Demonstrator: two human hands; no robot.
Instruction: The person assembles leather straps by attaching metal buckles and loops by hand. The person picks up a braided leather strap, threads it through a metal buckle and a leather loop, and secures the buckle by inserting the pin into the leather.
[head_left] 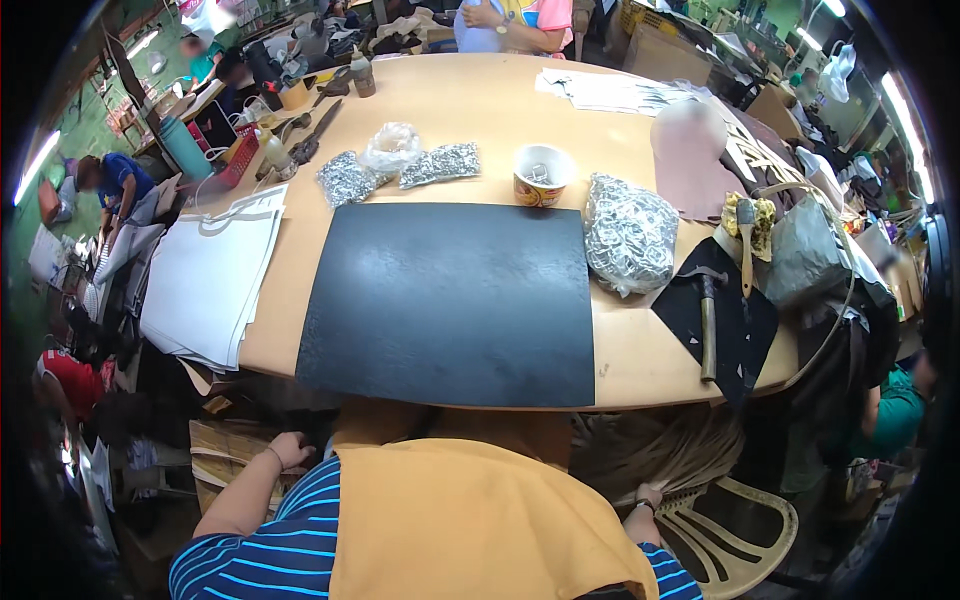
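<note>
My left hand (290, 450) hangs low at my left side, below the table's front edge, next to a piece of brown cardboard (225, 445). Its fingers look curled; what is under them is hidden. On the other side, my right hand (648, 494) rests low beside a beige plastic chair (770, 520), its fingers mostly out of sight. Neither hand touches the tabletop. A black rectangular sheet (450, 300) lies flat on the table in front of me. Behind it stand a paper cup (543, 178) with metal pieces inside and bags of small metal parts (440, 165).
A large plastic bag of metal buckles (630, 235) sits right of the sheet. Farther right, a hammer (709, 320) and a brush (746, 245) lie on black material. White sheets (210, 275) are stacked at left; scissors (318, 133) lie far left. A person (515, 25) is across the table.
</note>
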